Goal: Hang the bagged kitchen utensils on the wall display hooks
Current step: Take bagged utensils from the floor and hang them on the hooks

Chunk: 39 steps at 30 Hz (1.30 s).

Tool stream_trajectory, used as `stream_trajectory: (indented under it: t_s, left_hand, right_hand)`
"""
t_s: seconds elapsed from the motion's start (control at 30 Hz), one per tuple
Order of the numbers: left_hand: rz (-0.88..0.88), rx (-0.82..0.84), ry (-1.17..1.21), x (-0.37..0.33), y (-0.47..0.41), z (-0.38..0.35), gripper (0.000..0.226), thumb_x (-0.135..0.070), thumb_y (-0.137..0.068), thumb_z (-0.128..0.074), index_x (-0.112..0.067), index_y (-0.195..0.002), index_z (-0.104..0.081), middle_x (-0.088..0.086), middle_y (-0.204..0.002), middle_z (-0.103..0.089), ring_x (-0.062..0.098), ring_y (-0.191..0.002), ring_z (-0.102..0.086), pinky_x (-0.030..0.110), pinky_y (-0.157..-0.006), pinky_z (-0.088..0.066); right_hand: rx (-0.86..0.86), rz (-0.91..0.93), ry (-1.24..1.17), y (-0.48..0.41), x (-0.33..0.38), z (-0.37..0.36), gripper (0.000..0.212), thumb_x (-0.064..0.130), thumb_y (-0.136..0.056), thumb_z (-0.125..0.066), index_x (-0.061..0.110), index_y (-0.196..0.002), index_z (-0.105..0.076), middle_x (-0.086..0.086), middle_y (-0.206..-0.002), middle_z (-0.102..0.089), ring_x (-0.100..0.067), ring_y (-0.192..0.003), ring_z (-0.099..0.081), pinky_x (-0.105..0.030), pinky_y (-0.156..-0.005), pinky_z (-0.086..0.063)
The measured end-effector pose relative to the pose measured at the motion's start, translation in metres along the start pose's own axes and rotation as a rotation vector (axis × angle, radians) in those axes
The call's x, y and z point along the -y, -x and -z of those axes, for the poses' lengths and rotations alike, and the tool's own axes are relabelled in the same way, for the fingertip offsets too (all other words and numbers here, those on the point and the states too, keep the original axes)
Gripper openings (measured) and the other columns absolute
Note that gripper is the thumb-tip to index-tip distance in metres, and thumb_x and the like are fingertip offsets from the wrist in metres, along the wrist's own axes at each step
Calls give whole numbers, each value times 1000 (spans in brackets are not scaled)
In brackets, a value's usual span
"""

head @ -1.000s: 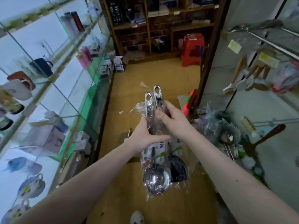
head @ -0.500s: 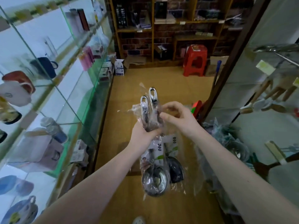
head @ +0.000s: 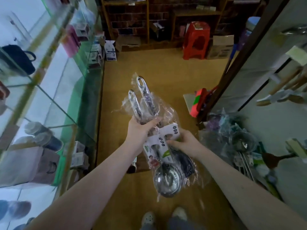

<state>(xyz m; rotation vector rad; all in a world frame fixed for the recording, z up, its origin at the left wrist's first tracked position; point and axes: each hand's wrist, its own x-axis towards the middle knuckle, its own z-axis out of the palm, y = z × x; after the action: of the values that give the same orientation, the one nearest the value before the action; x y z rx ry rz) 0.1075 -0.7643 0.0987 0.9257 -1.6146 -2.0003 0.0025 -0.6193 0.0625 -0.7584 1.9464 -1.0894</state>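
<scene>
Two steel ladles in clear plastic bags [head: 167,178] are held in front of me, bowls down and slotted handles [head: 142,90] pointing up. My left hand [head: 141,131] grips both handles at mid-length through the plastic. My right hand [head: 184,142] pinches the white and green label cards lower down on the shafts. The wall display on the right carries a metal hook rod [head: 294,31] at the top with a price tag, and wooden-handled utensils [head: 282,95] hang below it. Both ladles are well left of the wall.
Glass shelving [head: 49,97] with cups and bags lines the left side. A red plastic stool [head: 196,40] and brown shelves stand at the far end. A pile of bagged strainers and utensils [head: 239,141] lies on the floor at the right. My feet [head: 164,216] show below.
My right hand has slid down from the handles to the label cards. The view has tilted down and left, so the wall hooks sit further right.
</scene>
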Motion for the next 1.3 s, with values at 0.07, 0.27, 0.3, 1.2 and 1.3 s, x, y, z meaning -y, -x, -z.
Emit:
stream_trajectory:
  t_s: [0.07, 0.27, 0.3, 1.2, 1.3]
  left_hand:
    - [47, -11, 3, 2, -11, -7, 29, -16, -72, -80, -1, -93, -70, 21, -95, -70, 33, -85, -67, 47, -85, -54]
    - [82, -69, -123, 13, -44, -23, 36, -32, -68, -82, -17, -96, -66, 1, -94, -73, 22, -93, -69, 48, -92, -51]
    - [90, -112, -147, 17, -48, -24, 30, -32, -71, -79, -18, -93, -65, -1, -90, -73, 20, -90, -68, 46, -92, -51]
    - [221, -457, -207, 250, -249, 62, 14, -35, -94, -55, -24, -87, -54, -4, -75, -63, 16, -76, -66, 38, -82, -56]
    - [135, -509, -184, 290, -274, 77, 16, -35, -94, -55, -19, -94, -54, -10, -71, -61, 4, -66, -63, 28, -76, -54]
  right_hand:
    - [-17, -30, 20, -13, -8, 2, 23, 25, -87, -66, 3, -92, -63, 5, -71, -68, 1, -73, -63, -34, -89, -48]
    - [-12, -44, -69, -54, -33, 18, 18, 14, -89, -63, 13, -105, -55, -11, -82, -67, -12, -81, -66, -22, -74, -50]
    - [0, -51, -78, -63, -37, 22, 18, 13, -89, -62, 18, -104, -53, -10, -82, -68, -10, -80, -67, -24, -75, -52]
    - [-279, -426, -343, -267, -252, -49, 7, 11, -90, -60, 11, -96, -55, -4, -100, -67, -11, -79, -64, -18, -57, -47]
    - [-258, -425, -335, -296, -300, -84, 11, 14, -90, -61, 11, -99, -56, -4, -99, -66, -11, -80, -63, -25, -64, -49]
